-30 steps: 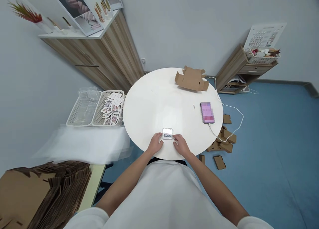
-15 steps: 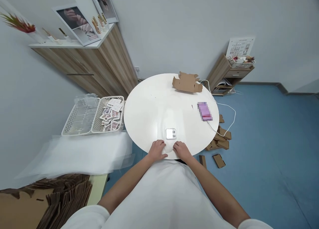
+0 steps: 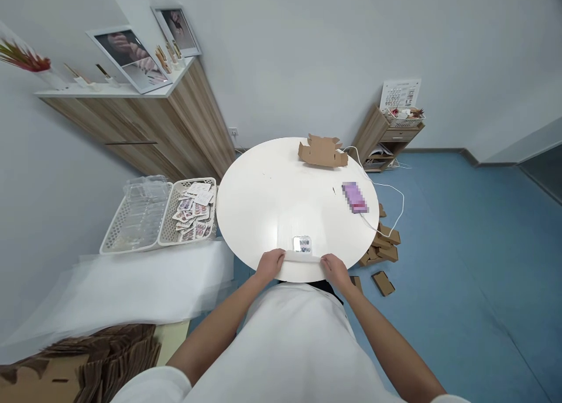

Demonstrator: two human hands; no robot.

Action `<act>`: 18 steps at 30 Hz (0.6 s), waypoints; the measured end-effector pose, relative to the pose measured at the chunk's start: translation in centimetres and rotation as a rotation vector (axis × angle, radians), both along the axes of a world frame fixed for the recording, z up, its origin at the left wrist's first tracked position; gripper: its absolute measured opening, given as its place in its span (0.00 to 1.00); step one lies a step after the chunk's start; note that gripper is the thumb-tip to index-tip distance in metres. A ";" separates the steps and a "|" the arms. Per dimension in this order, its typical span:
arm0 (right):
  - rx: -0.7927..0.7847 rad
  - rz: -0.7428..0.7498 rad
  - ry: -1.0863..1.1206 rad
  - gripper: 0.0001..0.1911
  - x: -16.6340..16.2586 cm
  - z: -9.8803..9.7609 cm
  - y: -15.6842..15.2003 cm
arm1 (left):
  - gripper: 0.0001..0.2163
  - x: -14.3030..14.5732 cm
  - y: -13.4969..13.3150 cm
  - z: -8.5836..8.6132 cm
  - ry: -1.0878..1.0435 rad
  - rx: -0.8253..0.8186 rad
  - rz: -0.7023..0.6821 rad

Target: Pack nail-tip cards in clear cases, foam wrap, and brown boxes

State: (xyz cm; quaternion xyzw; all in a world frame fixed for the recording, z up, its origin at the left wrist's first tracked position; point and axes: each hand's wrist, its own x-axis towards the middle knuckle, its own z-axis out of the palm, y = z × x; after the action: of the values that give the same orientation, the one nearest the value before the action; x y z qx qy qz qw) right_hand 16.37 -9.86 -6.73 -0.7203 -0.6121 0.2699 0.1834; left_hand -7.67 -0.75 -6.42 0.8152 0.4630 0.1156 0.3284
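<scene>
A whitish, see-through packing sheet (image 3: 302, 257) lies on the white round table (image 3: 250, 216), its near edge folded up into a narrow strip. My left hand (image 3: 269, 265) pinches the left end of that strip. At the opposite end, my right hand (image 3: 336, 271) has its fingers closed on the same edge. Just beyond the fold, a small clear case (image 3: 302, 244) with rows of dark, shiny pieces rests on the sheet. Light glares off its left half.
An unfolded cardboard box (image 3: 324, 152) and a pixelated purple device (image 3: 355, 197) with a white cable (image 3: 393, 188) are on the table. White baskets (image 3: 164, 233) and stacked sheets (image 3: 171, 280) stand left. Small cardboard boxes (image 3: 384, 282) lie on the floor at right.
My hands have moved apart and now lift the sheet's near edge into a fold. Before, they lay closer together on the table edge. The whole view has shifted slightly.
</scene>
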 end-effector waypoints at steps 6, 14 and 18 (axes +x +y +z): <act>-0.068 -0.167 0.187 0.13 1.2 0.7 4.3 | 0.07 0.7 2.8 0.0 -0.088 -0.145 0.239; -0.147 -0.203 -0.137 0.13 -0.2 -0.5 6.6 | 0.08 1.9 3.1 -0.6 0.289 -0.030 0.277; 0.088 -0.065 -0.337 0.18 -1.1 -1.1 6.6 | 0.20 2.7 2.6 -0.5 0.315 0.214 0.179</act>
State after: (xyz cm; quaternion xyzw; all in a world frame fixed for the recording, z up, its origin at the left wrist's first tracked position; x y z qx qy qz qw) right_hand 15.28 -3.25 -7.84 -0.7660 -0.6218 0.1122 0.1180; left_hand -5.01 1.82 -6.92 0.8091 0.5641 0.0638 0.1520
